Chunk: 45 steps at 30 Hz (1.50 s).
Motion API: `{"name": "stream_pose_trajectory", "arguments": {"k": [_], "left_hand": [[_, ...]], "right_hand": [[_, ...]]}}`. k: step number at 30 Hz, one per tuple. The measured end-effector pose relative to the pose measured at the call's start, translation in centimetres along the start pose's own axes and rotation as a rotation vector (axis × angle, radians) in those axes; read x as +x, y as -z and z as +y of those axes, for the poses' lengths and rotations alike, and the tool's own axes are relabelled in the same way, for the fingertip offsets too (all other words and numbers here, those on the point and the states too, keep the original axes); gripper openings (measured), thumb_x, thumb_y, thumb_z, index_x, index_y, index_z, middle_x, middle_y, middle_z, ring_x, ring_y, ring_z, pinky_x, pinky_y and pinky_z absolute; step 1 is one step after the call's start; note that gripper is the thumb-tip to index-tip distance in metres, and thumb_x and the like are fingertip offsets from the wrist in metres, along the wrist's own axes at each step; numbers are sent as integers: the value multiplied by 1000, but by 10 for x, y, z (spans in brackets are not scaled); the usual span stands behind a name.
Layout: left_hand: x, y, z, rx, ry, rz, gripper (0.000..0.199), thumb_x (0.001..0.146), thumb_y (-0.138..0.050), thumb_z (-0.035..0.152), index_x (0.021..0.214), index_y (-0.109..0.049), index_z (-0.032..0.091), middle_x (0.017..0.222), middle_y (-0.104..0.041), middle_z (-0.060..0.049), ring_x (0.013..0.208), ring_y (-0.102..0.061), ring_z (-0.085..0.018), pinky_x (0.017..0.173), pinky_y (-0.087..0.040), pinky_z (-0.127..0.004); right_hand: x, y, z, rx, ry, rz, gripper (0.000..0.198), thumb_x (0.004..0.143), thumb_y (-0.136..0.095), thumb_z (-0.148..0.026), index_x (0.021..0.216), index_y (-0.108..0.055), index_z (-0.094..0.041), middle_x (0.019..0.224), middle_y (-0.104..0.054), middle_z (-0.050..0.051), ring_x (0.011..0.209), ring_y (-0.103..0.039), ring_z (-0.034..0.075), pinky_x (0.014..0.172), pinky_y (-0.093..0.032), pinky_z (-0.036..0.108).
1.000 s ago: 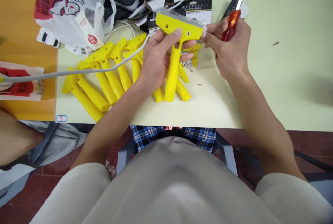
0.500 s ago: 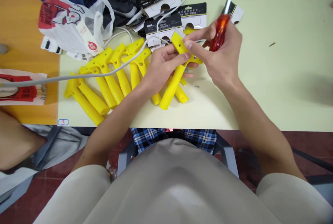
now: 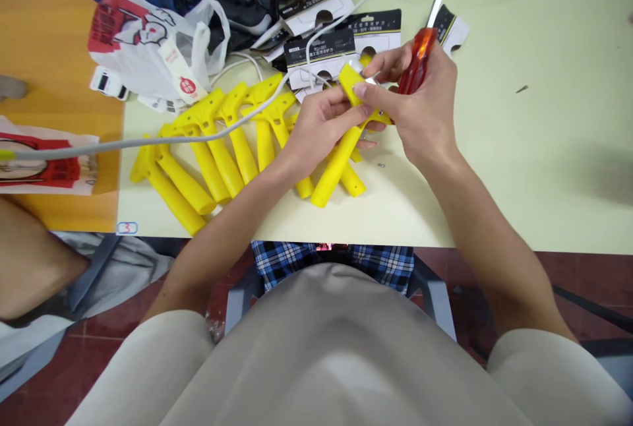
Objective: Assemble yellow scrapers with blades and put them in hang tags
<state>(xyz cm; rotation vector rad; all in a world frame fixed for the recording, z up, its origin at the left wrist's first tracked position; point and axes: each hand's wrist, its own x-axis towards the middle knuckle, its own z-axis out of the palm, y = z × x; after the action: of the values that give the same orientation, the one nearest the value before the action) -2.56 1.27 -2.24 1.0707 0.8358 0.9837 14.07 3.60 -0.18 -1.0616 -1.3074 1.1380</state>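
My left hand is closed around the head of a yellow scraper, its handle slanting down toward the table's front edge. In my right hand a screwdriver with a red handle is tucked, its metal shaft pointing up and away. The thumb and index finger of that hand pinch at the scraper head, near a hole; whatever tiny part is between them is hard to make out. A screw shows in the other end of the head. Several yellow scraper handles lie in a row left of my hands.
A small metal piece lies below my right hand. Black-and-white packaging cards are heaped behind. A grey cable crosses over the yellow handles. A plastic bag sits at the back left. Another person's leg is at the left.
The view has shifted slightly, so the table's things appear a little to the right. My right fingertips stay at the scraper head; both hands keep their holds.
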Motion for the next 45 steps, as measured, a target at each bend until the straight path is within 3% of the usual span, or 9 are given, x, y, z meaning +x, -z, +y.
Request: {"name": "stream_pose_trajectory", "arguments": {"k": [3,7,12,20,25,31,36,38,45], "left_hand": [[-1,-1,1,18,8,5,15,106,-75,24,120,-76,20,117,-84,-6,122,-84,-32,102,-75,-47],[-2,-2,3,-8,25,-20,13,107,-73,23,120,-76,20,117,-85,-4,119,-85,-30,101,-75,-44],[-3,-4,8,2,51,-2,10,108,-74,21,118,-76,22,116,-85,-3,120,-84,-28,104,-74,-44],[-2,-3,1,-69,24,-21,9,105,-77,25,114,-76,23,120,-84,-1,115,-85,-27,86,-76,-34],[-5,-7,7,-28,44,14,11,106,-73,21,116,-78,24,117,-85,-1,116,-84,-27,89,-75,-34],[-6,-8,5,60,73,67,17,106,-75,27,123,-78,29,110,-85,1,120,-84,-26,91,-74,-31],[-6,-9,3,47,46,73,18,105,-78,35,121,-78,28,115,-85,-1,126,-82,-34,93,-75,-38],[-7,-9,5,53,66,67,19,104,-80,38,120,-78,28,116,-85,-2,129,-81,-36,95,-75,-43],[-7,-5,2,48,62,25,25,100,-87,43,122,-78,33,114,-87,0,135,-77,-38,107,-72,-53]], "right_hand": [[0,3,-1,-10,-2,-20,68,77,-94,-42,87,-33,-13,105,-71,-1,94,-65,9,96,-60,32],[1,6,-2,-47,68,-41,58,80,-89,-32,89,-34,-14,105,-70,-1,102,-69,10,101,-61,32],[-1,7,-7,-78,59,-70,52,81,-84,-27,89,-34,-15,105,-70,-2,105,-71,11,104,-61,34],[-6,6,-18,-264,100,-92,38,87,-73,-27,88,-36,-17,104,-73,-5,106,-74,13,102,-60,35],[-6,4,-16,-323,131,-40,44,87,-77,-29,86,-36,-15,101,-74,-5,97,-70,11,93,-56,33],[-3,0,-8,-213,125,16,52,78,-81,-29,84,-32,-13,98,-70,-2,92,-68,9,87,-59,29],[-5,3,-12,-127,-1,-15,55,78,-85,-34,84,-34,-13,105,-66,1,98,-66,9,92,-63,29],[-5,4,-15,-85,-67,-49,61,79,-89,-38,85,-33,-13,107,-68,1,91,-64,8,86,-61,29],[3,11,-7,-14,-187,-80,82,61,-104,-53,84,-37,-14,91,-66,3,86,-64,12,69,-50,27]]}}
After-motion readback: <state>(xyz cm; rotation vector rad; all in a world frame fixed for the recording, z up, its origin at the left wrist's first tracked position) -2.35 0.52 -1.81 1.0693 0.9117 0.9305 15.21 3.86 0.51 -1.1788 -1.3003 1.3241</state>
